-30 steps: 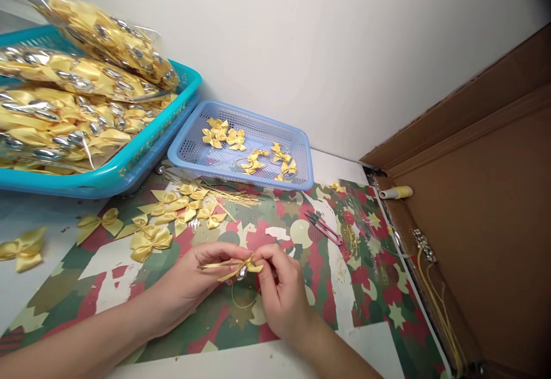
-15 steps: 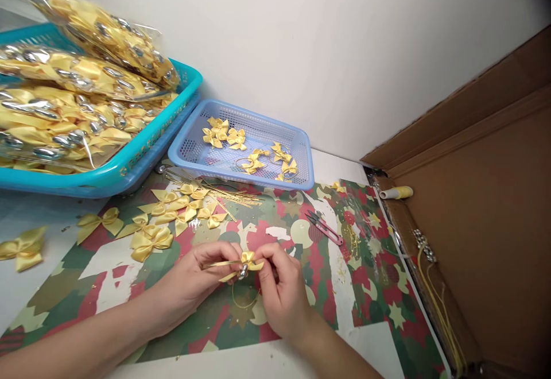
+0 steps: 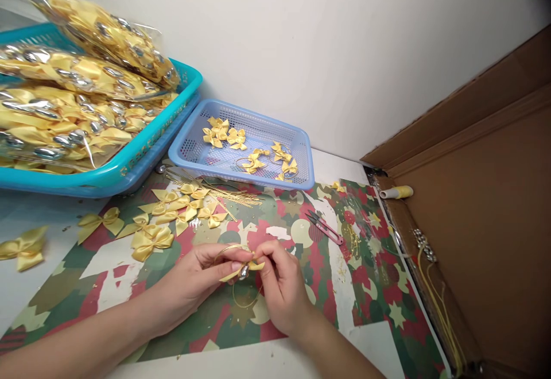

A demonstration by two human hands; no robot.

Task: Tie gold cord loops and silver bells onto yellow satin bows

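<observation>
On my feed the left hand [image 3: 202,273] is pinched narrow on the bow [image 3: 257,266], thumb beside its silver bead [image 3: 244,273]. The right hand [image 3: 284,293] pinches the bow's right side, by ribbon or wire I can't tell. The bow is above the printed sheet [image 3: 232,336], toward its near edge. Half a second ago the wire [image 3: 232,246] ran straight left; now it arcs over the left thumb.

The only view comes from the wearer's head, on the near side of the periwinkle mesh basket [image 3: 258,123], looking down across the close tabletop [image 3: 228,363] toward the white wall [image 3: 279,40] behind it.
</observation>
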